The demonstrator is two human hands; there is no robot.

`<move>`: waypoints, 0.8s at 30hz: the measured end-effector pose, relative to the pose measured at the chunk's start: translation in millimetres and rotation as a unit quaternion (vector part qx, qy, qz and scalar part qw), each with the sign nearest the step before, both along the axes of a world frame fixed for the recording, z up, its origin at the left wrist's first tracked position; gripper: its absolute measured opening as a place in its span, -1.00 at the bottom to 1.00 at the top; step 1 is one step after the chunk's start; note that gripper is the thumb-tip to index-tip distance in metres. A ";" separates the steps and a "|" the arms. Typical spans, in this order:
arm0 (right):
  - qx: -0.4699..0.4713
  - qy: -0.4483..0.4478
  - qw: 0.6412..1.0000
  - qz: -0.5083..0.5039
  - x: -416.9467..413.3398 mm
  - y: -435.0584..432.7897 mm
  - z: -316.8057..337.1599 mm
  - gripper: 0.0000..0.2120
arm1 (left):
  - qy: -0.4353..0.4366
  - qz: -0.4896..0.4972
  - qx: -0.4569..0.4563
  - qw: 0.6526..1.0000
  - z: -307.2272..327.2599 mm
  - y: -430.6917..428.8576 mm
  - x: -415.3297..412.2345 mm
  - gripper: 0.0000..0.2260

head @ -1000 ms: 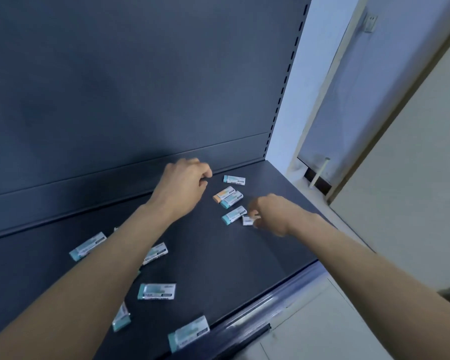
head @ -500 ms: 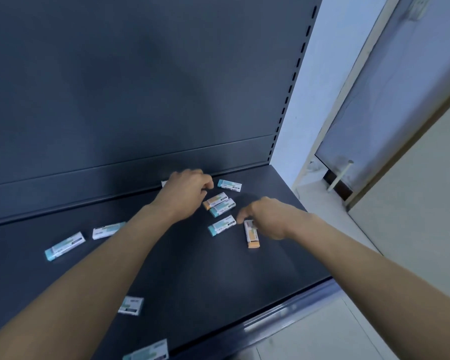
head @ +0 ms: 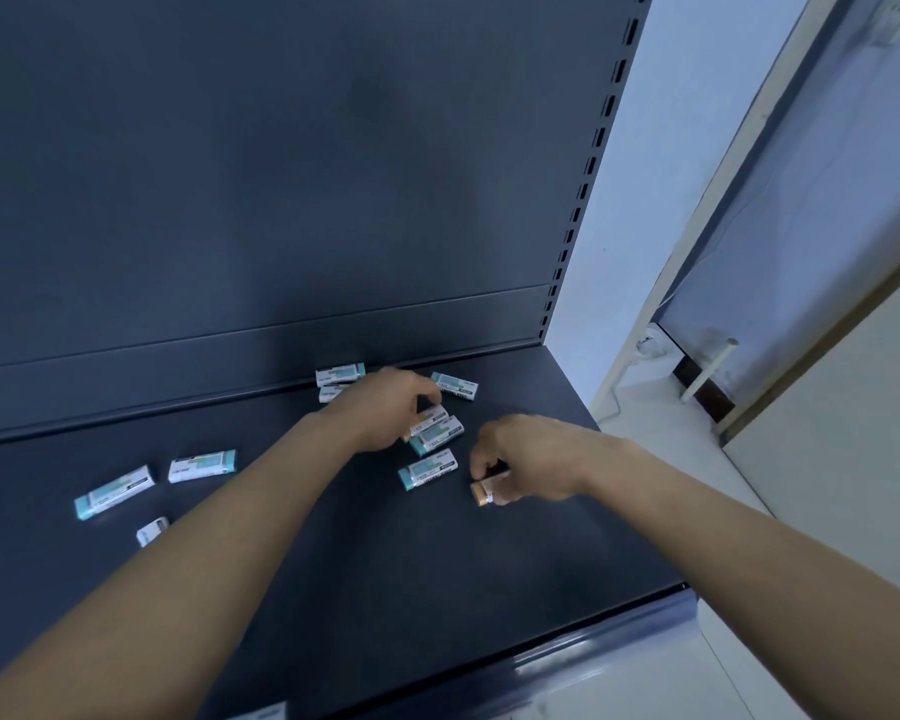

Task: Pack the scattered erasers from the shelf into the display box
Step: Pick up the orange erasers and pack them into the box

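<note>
Several small erasers in teal or orange sleeves lie scattered on the dark shelf (head: 437, 563). My right hand (head: 526, 454) pinches an orange eraser (head: 481, 493) just above the shelf surface. My left hand (head: 385, 413) has its fingers curled onto an orange-ended eraser (head: 427, 420) that lies against a teal eraser (head: 437, 435). Another teal eraser (head: 428, 469) lies between my two hands, and one more (head: 454, 385) sits beyond my left hand. No display box is in view.
More erasers lie at the left (head: 114, 492) (head: 202, 465) (head: 153, 530) and by the back panel (head: 340, 374). The shelf's front lip (head: 593, 652) runs at the lower right, with pale floor and a door frame (head: 697, 215) to the right.
My right hand has closed on the orange eraser and raised it off the shelf. My left hand has curled down onto the orange-ended eraser. The camera has tilted up slightly.
</note>
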State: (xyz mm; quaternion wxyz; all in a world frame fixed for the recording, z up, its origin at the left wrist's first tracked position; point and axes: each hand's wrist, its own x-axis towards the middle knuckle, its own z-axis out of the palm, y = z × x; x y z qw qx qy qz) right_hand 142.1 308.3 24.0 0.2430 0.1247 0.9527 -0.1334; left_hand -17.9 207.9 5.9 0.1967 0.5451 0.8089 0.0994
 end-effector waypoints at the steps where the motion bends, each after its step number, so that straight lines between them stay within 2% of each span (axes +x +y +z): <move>1: 0.006 -0.001 1.000 -0.003 -1.0 2.5 -0.6 -0.82 | -0.008 0.000 -0.010 1.000 1.1 -0.3 0.6 -0.71; 6: 0.041 0.022 0.998 -0.037 -2.9 17.0 9.7 -0.83 | 0.003 -0.036 -0.056 0.998 3.0 -1.0 0.7 -0.51; 10: 0.030 0.086 0.994 -0.052 -4.7 26.8 21.9 -0.82 | 0.001 -0.060 -0.069 0.996 2.8 -3.2 4.3 -0.47; 14: 0.016 0.121 0.991 -0.064 -4.0 34.5 29.3 -0.77 | 0.043 -0.043 -0.077 0.995 2.7 -1.3 7.8 -0.58; 17: 0.017 0.142 0.988 -0.056 -2.4 36.8 30.3 -0.78 | 0.064 -0.054 -0.065 0.994 -1.1 -3.4 15.5 -0.60; 20: 0.016 0.164 0.985 -0.047 -3.5 37.4 31.2 -0.81 | 0.057 -0.055 -0.046 0.996 -6.6 -7.8 23.3 -0.76; 24: 0.026 0.191 0.981 -0.016 -11.5 29.7 33.3 -0.80 | 0.063 0.015 -0.033 0.997 -1.8 -21.5 25.0 -0.85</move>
